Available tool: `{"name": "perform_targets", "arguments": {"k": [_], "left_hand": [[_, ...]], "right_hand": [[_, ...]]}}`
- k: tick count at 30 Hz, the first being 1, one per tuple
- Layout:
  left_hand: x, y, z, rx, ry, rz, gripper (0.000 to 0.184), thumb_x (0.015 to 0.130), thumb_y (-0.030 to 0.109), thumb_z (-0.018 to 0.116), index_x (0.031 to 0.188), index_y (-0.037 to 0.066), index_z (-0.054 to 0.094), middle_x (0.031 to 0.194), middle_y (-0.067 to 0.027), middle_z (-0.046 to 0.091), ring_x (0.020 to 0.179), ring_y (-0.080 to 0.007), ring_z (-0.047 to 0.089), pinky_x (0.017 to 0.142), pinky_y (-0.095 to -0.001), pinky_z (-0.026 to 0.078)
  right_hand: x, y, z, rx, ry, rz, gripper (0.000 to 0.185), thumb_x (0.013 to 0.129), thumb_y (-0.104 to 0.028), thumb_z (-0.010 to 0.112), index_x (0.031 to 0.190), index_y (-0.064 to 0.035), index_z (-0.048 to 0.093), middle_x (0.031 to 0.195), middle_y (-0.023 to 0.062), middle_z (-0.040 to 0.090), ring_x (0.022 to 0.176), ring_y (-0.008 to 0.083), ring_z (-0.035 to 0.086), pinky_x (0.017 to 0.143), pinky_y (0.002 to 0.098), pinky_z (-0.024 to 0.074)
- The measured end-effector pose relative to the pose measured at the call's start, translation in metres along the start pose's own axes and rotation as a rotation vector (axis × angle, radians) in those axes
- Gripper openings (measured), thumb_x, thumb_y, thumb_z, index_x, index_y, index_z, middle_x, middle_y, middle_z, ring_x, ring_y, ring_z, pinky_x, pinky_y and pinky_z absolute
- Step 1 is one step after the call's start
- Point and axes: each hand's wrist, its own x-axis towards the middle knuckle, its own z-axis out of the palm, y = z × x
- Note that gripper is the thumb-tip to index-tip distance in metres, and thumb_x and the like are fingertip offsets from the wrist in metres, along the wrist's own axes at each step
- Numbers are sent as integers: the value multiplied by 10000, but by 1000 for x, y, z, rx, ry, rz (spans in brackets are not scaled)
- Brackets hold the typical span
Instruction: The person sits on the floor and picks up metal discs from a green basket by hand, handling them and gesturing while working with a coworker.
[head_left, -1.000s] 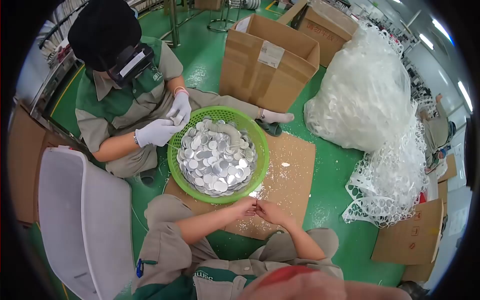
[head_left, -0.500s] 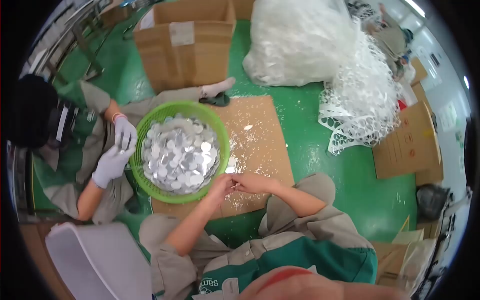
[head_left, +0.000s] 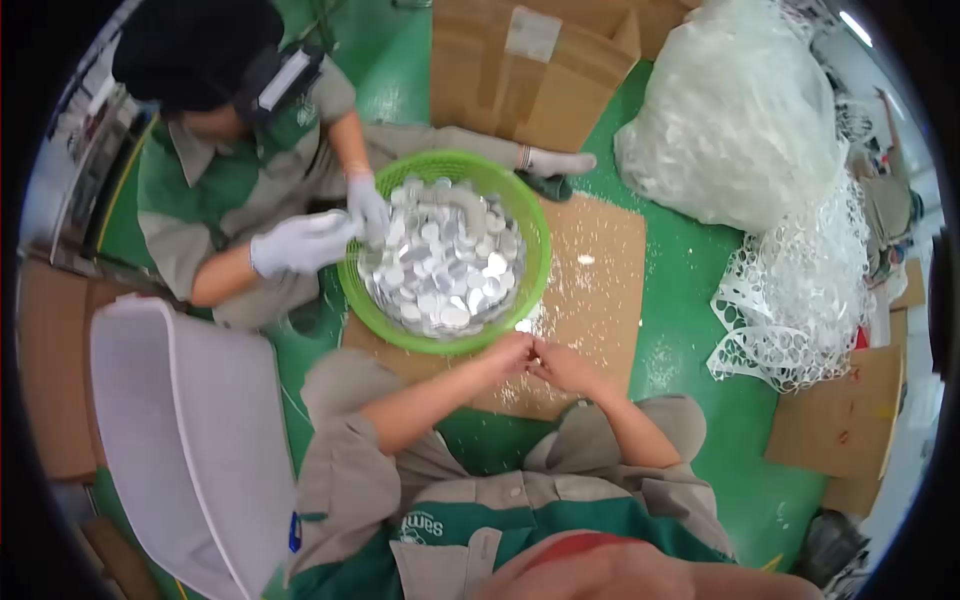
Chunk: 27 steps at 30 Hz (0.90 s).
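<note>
A green basket [head_left: 545, 255] full of round silvery discs [head_left: 440, 265] stands on a flat cardboard sheet [head_left: 600, 290]. Just below its near rim, my left hand [head_left: 508, 355] and my right hand [head_left: 562, 367] meet at the fingertips. The fingers of both are curled together; anything between them is too small to make out. White bits lie scattered over the cardboard. Across the basket's left side, a co-worker's white-gloved hands [head_left: 305, 243] are close together at the rim, blurred by motion.
A seated co-worker [head_left: 240, 180] is at the upper left. A pale grey tub [head_left: 220, 430] stands at the left. Behind the basket is a cardboard box [head_left: 510, 80]. A big plastic bag [head_left: 730, 130], perforated white sheets [head_left: 790, 300] and another carton [head_left: 840, 415] are on the right.
The camera view has swung right and back, shifting everything. The co-worker's gloved hands have moved to the basket's rim. My hands stay together near the basket's near edge.
</note>
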Motion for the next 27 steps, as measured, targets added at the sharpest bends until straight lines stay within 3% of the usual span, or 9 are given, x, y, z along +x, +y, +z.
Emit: {"name": "perform_targets", "arguments": {"k": [10, 14, 18, 19, 23, 24, 27], "left_hand": [[0, 7, -1, 90, 49, -100, 235, 867, 121, 455, 1063, 23, 540, 1024, -106, 599, 929, -224, 606, 777, -343, 510], [-5, 13, -1, 54, 14, -84, 207, 864, 133, 482, 1037, 41, 548, 1057, -85, 582, 985, -210, 578, 783, -334, 495], [-13, 23, 3, 51, -8, -80, 176, 859, 145, 508, 1008, 63, 551, 993, -55, 573, 941, -182, 570, 786, -333, 489], [-44, 52, 34, 100, 84, -112, 175, 850, 141, 524, 1005, 65, 550, 954, -43, 573, 885, -171, 568, 769, -325, 492], [-32, 38, 24, 67, 80, -125, 191, 834, 126, 551, 1017, 68, 542, 953, -39, 586, 894, -170, 574, 769, -322, 488], [-32, 39, 24, 69, 105, -115, 196, 832, 125, 557, 1019, 69, 540, 952, -39, 589, 896, -170, 576, 770, -319, 487], [-27, 35, 14, 16, 2, -84, 209, 828, 138, 571, 1024, 74, 539, 963, -39, 586, 893, -165, 572, 787, -323, 481]], "right_hand": [[3, 16, 13, -68, 35, -74, 421, 864, -224, 547, 1167, 17, 382, 975, 258, 588, 880, 418, 575, 746, 462, 463], [2, 17, 11, -34, 40, -99, 448, 868, -234, 540, 1196, 15, 361, 975, 262, 583, 870, 418, 576, 741, 469, 462], [5, 11, 9, -63, 23, -97, 414, 872, -239, 534, 1150, 22, 375, 942, 270, 578, 872, 418, 570, 736, 475, 454], [2, 3, 2, -87, 17, -85, 406, 872, -239, 534, 1140, 23, 377, 937, 270, 577, 873, 418, 569, 734, 475, 453], [-2, 5, 4, -23, 54, -100, 368, 881, -227, 521, 1108, 26, 380, 943, 269, 572, 868, 419, 565, 737, 479, 444], [-5, -3, -3, -64, -3, -54, 442, 878, -228, 527, 1206, 11, 351, 966, 254, 575, 901, 394, 576, 766, 445, 457], [-1, 19, -10, 19, -99, -128, 526, 872, -224, 543, 1304, -23, 320, 1021, 241, 577, 947, 347, 583, 805, 395, 464]]}}
